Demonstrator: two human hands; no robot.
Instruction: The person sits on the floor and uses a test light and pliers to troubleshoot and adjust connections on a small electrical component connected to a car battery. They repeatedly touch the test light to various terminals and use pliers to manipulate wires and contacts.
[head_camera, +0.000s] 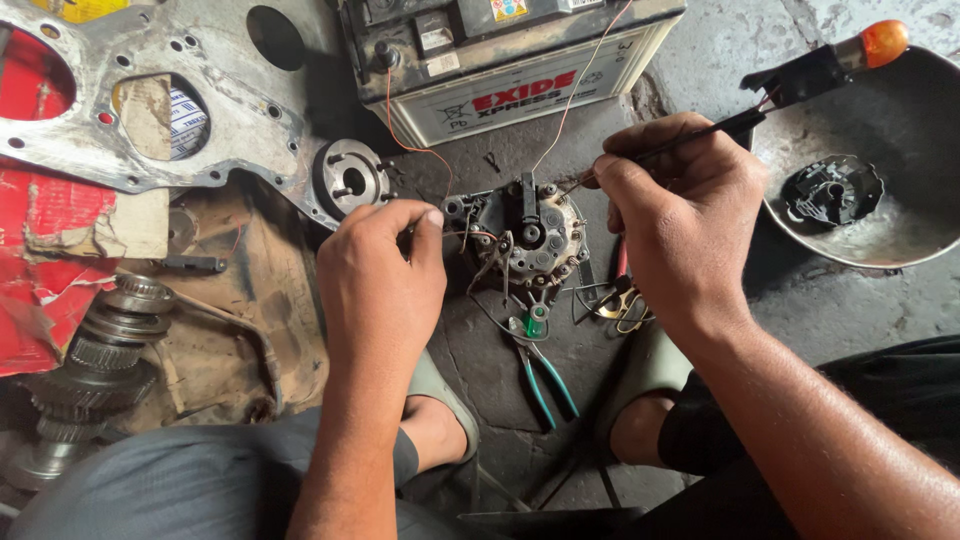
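A round, dirty alternator part (528, 232) with wires and terminals lies on the dark floor between my feet. My left hand (382, 275) pinches a thin wire end at the part's left edge. My right hand (680, 215) grips a slim black test probe (800, 82) with an orange bulb at its far end, its tip touching the part's right rim. Thin red wires (405, 135) run from the part up to a white car battery (510, 60) at the top.
Green-handled pliers (543, 362) lie just below the part. A metal bowl (880, 210) holding a black component sits at right. A large grey engine plate (170, 90), a round flange (350, 178) and a gear shaft (95, 370) lie at left on brown cardboard.
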